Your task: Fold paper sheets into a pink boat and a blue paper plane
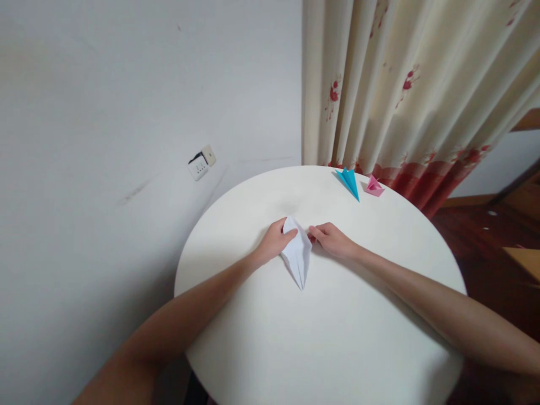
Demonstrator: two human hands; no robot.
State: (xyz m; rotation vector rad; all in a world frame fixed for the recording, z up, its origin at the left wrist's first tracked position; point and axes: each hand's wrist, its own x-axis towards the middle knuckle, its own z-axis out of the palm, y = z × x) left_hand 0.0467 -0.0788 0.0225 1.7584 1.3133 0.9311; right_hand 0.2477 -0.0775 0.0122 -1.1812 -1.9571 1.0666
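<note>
A white sheet of folded paper [298, 256], shaped like a narrow kite with its sharp point toward me, is held just over the middle of the round table. My left hand [275, 241] grips its upper left side, thumb on top and fingers behind. At the paper's right edge, my right hand [331, 239] is closed in a pinch, thumb against curled fingers. Creases run down the paper to its lower tip. The fingers behind the sheet are hidden.
The round white table [320, 337] stands close to a wall with a socket [198, 167]. Near its far right edge lie a blue paper plane [349, 183] and a small pink paper boat [374, 187]. A cream and red curtain [396, 101] hangs behind them.
</note>
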